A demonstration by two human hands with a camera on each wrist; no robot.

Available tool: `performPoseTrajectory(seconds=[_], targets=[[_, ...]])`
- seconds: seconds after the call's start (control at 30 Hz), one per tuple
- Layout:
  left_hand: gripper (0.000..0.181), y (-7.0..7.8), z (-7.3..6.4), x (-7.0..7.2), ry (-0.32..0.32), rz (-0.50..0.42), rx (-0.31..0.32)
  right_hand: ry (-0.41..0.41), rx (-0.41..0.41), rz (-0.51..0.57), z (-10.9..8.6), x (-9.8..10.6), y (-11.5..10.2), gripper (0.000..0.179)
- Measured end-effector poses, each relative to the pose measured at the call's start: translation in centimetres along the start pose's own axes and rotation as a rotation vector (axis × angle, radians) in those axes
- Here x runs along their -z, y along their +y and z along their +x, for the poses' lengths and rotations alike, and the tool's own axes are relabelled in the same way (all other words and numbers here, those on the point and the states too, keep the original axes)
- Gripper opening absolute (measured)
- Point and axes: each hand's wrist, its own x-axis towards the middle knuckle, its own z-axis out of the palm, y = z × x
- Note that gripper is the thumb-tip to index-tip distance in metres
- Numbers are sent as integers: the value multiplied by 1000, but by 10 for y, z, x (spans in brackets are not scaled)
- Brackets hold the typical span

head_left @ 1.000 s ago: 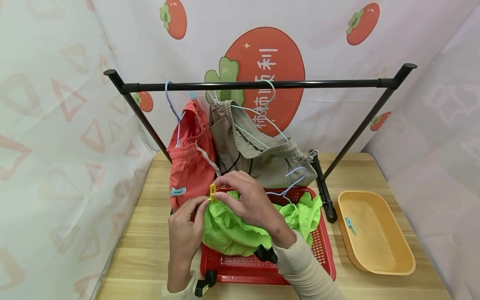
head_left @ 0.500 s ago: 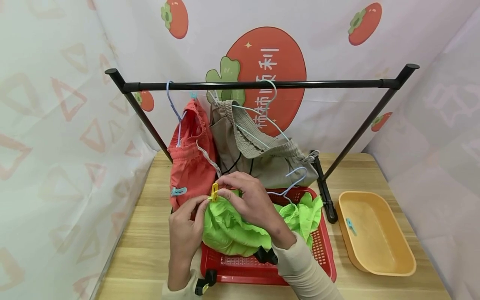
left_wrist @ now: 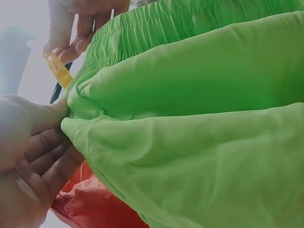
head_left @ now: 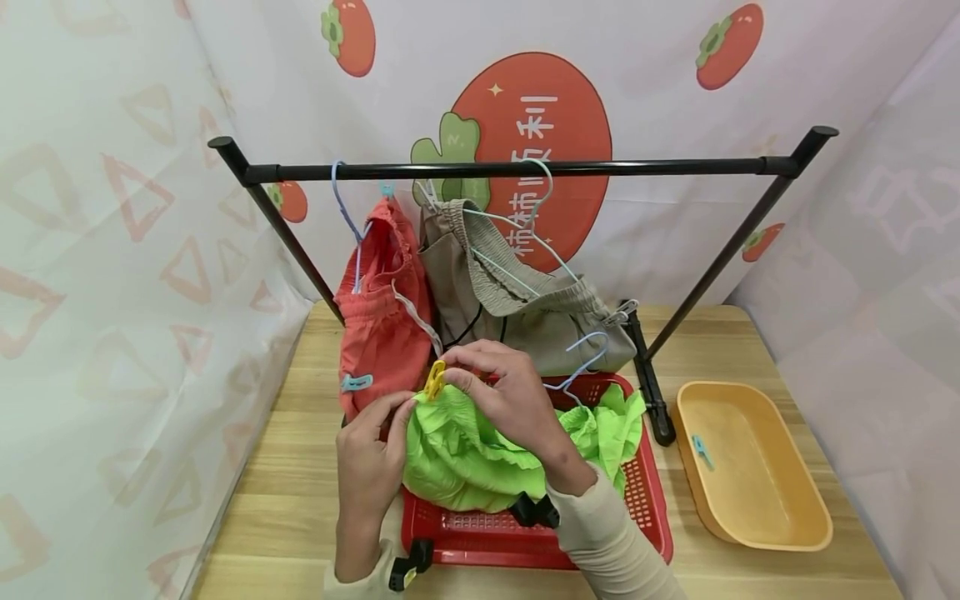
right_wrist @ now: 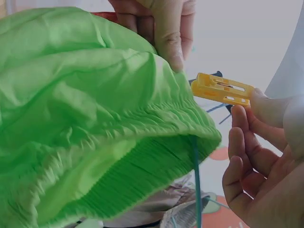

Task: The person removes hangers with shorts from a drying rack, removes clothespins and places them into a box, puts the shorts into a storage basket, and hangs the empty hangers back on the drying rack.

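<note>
My right hand (head_left: 513, 400) pinches the end of a yellow clothespin (right_wrist: 223, 89) between thumb and fingers. The pin's other end meets the corner of lime-green shorts (head_left: 465, 458) with a gathered elastic waistband (right_wrist: 156, 118); whether it bites the cloth I cannot tell. With thumb and fingers my left hand (head_left: 371, 454) holds that same corner, just below the pin. The shorts lie bunched over a red plastic basket (head_left: 480, 554). A light-blue hanger (head_left: 588, 358) pokes up from their right part.
Red shorts (head_left: 386, 333) and grey-brown shorts (head_left: 525, 333) hang from the black rack bar (head_left: 660, 168) behind my hands. At right, a yellow-orange tub (head_left: 757, 475) holds a blue clothespin (head_left: 702, 451). Another blue clothespin (head_left: 357, 382) is on the red shorts.
My right hand and the yellow clothespin have shifted slightly right, and the pin now leans more to the right. The hanger hook has moved a little left. My left hand stays nearly still.
</note>
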Motion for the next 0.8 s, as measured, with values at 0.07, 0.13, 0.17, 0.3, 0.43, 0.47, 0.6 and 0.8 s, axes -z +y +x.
performPoseTrajectory(seconds=[0.07,0.13,0.17,0.3,0.43,0.47,0.6,0.8], targets=[[12,-1,-1,0,3,9,3,-7,-12,3,-1,2,0,14],[13,-1,-1,0,12,18,-8,-20,-29,10,-2,4,0,16],[14,-1,-1,-1,16,24,-13,-29,-37,16,-3,5,0,16],[16,0,0,-2,22,36,-28,-51,-69,41,-8,9,2,18],[16,0,0,-1,8,45,-25,-47,-84,66,-13,15,3,20],[16,0,0,-1,6,47,-29,-43,-89,72,-14,17,2,21],[14,-1,1,0,-20,57,-20,-28,-104,83,-21,26,1,23],[13,-1,2,1,-43,57,-10,-1,-115,72,-37,41,2,24]])
